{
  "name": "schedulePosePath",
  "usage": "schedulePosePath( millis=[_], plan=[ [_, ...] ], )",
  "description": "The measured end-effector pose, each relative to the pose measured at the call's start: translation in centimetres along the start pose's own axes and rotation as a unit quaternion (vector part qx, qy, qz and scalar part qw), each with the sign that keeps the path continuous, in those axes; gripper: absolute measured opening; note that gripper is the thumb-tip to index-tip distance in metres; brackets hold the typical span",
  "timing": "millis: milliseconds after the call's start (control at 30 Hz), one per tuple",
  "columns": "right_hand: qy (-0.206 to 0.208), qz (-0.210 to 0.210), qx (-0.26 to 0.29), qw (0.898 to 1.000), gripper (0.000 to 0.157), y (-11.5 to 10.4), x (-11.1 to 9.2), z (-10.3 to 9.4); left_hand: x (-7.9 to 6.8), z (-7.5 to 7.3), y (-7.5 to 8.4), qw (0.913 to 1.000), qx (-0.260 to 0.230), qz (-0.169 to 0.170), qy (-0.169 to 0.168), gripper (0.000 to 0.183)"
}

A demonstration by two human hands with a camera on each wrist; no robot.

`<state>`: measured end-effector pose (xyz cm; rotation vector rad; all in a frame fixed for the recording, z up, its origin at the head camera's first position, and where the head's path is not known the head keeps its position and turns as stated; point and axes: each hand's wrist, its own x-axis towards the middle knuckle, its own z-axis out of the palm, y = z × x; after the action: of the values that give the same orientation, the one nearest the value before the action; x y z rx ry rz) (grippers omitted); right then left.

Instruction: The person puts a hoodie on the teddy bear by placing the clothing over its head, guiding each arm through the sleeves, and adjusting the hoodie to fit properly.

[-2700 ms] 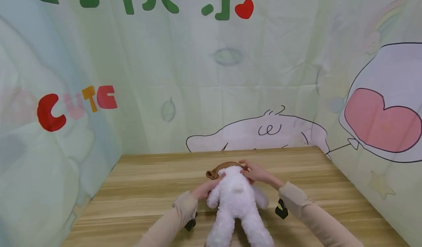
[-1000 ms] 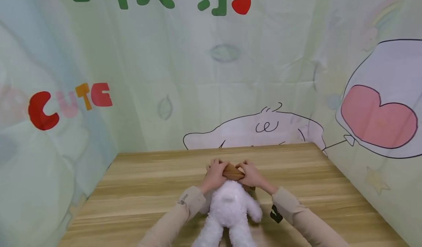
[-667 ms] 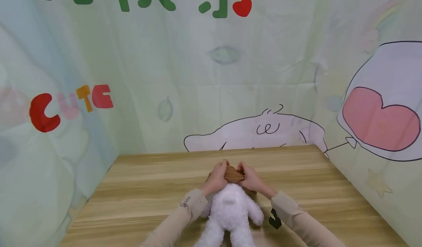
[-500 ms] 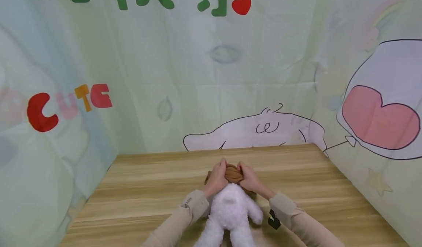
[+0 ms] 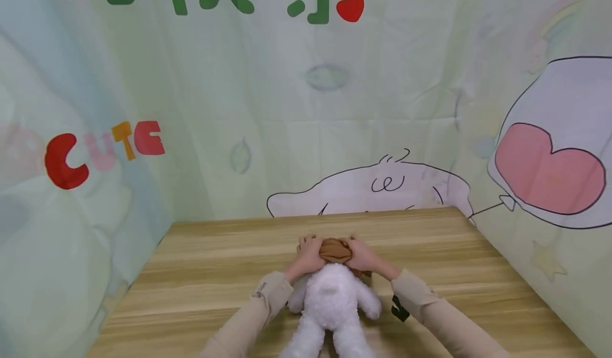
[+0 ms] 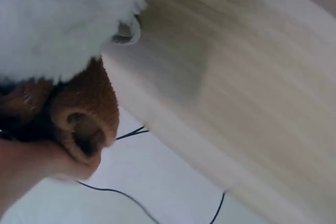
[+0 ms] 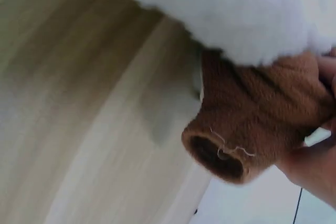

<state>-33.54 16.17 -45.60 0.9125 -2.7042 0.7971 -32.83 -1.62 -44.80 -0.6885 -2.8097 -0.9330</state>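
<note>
A white fluffy plush toy [image 5: 331, 299] lies on the table with its small tail upward and its legs toward me. At its head end is a small brown fabric garment [image 5: 336, 250], bunched up; the toy's head is hidden. My left hand [image 5: 308, 255] grips the garment's left side, thumb on top. On the right side my right hand [image 5: 363, 256] holds it the same way. In the left wrist view a rolled, tube-like opening of the brown garment [image 6: 92, 98] shows beside the fingers. Another sleeve-like opening of the garment [image 7: 252, 114], with a loose thread, hangs in the right wrist view.
The wood-grain table [image 5: 215, 273] reaches back to a printed cloth backdrop [image 5: 268, 97] that also rises at both sides. A black wrist device [image 5: 399, 309] hangs under my right sleeve [image 5: 421, 297].
Both hands have moved from the toy's neck area onto the brown garment and gathered it into a narrow bunch. The toy has shifted slightly left and toward me.
</note>
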Motion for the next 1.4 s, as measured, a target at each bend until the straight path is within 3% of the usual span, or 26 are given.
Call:
schedulePosePath(
  millis=[133,267,433,533,633,733,867,933,1033,1100,1267,1400],
  plan=[
    [-0.051,0.008,0.057,0.997,0.045,0.6,0.3,-0.2,0.1,0.1,0.0,0.9996,-0.023,-0.002,-0.018,0.041],
    [-0.034,0.024,0.112,0.993,0.037,0.2,0.4,0.1,-0.2,0.7,0.3,0.9985,0.005,0.039,0.038,0.037],
    [0.036,0.021,0.046,0.998,0.036,-0.6,-0.1,0.5,-0.6,1.3,0.5,0.9857,0.078,0.073,0.131,0.03],
    [0.059,0.017,0.002,0.998,0.031,-1.1,-0.4,0.5,-0.7,1.1,0.3,0.9782,0.109,0.099,0.146,0.027],
    [0.065,-0.001,-0.059,0.996,0.026,-1.3,-0.7,0.5,-0.7,0.5,-0.2,0.9801,0.096,0.134,0.11,0.023],
    [0.062,-0.035,-0.101,0.992,0.025,-0.8,-1.0,0.4,-0.8,-0.8,-0.9,0.9888,0.029,0.144,0.028,0.024],
    [0.026,-0.071,-0.084,0.994,0.042,0.3,-1.9,0.0,-1.3,-2.3,-2.0,0.9886,-0.058,0.121,-0.068,0.04],
    [-0.005,-0.079,-0.063,0.995,0.053,0.6,-2.4,-0.3,-1.5,-2.3,-2.4,0.9883,-0.059,0.117,-0.078,0.043],
    [-0.039,-0.084,-0.042,0.995,0.061,0.5,-3.0,-0.6,-1.8,-1.6,-2.5,0.99,-0.032,0.129,-0.047,0.036],
    [-0.038,-0.088,-0.05,0.994,0.061,0.2,-3.2,-0.5,-2.0,-0.9,-2.2,0.9899,0.001,0.141,-0.011,0.028],
    [0.039,-0.091,-0.154,0.983,0.042,-0.8,-3.6,0.6,-2.8,0.5,-1.0,0.9774,0.101,0.173,0.069,0.014],
    [0.095,-0.061,-0.179,0.977,0.026,-1.4,-3.8,1.6,-3.5,1.4,-0.8,0.9605,0.168,0.17,0.142,0.025]
  ],
)
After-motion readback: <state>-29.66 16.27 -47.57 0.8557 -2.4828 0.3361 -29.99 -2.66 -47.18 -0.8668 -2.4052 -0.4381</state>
